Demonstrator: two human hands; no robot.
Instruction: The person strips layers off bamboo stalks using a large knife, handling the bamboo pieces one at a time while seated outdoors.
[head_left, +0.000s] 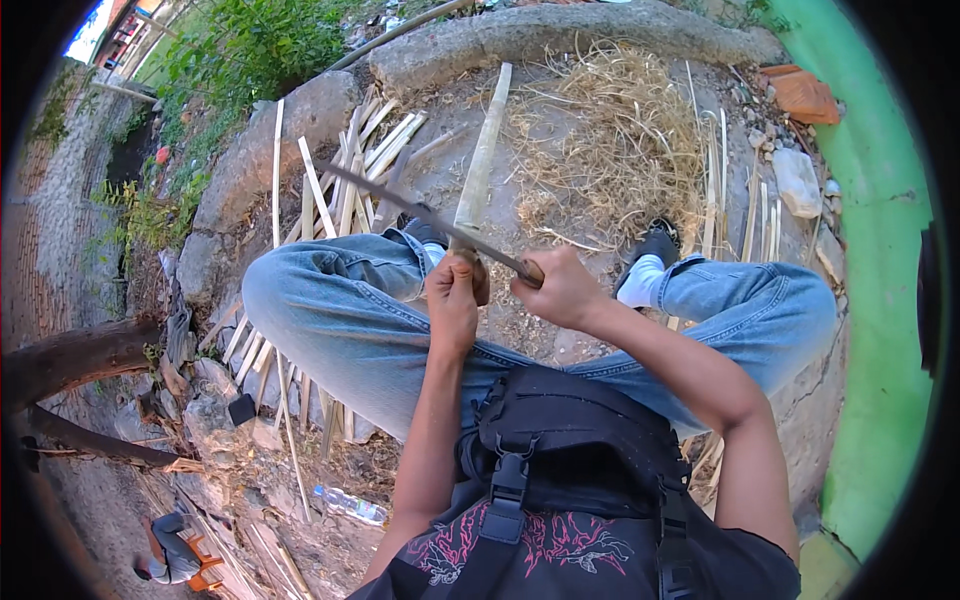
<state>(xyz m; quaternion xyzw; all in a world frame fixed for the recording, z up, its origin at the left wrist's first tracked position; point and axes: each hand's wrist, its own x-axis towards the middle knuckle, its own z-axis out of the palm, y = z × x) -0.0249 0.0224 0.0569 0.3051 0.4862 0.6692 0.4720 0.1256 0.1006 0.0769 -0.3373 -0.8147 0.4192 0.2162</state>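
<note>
My left hand [455,300] is closed around the near end of a long, pale green split bamboo piece [484,160], which stretches away from me between my feet. In my right hand [566,288] is the wooden handle [532,272] of a long-bladed knife. Its dark blade [385,194] slants to the far left, crossing the bamboo just beyond my left fist. Whether the edge bites into the bamboo, I cannot tell. Both hands are between my bent knees, in front of a black bag [580,440] at my waist.
Pale bamboo strips [355,170] lie piled at left, with more strips [715,180] at right. Curly shavings [620,140] heap ahead, before a stone kerb [560,35]. A green wall [880,280] bounds the right. A plastic bottle [350,503] and a seated person [172,550] are at lower left.
</note>
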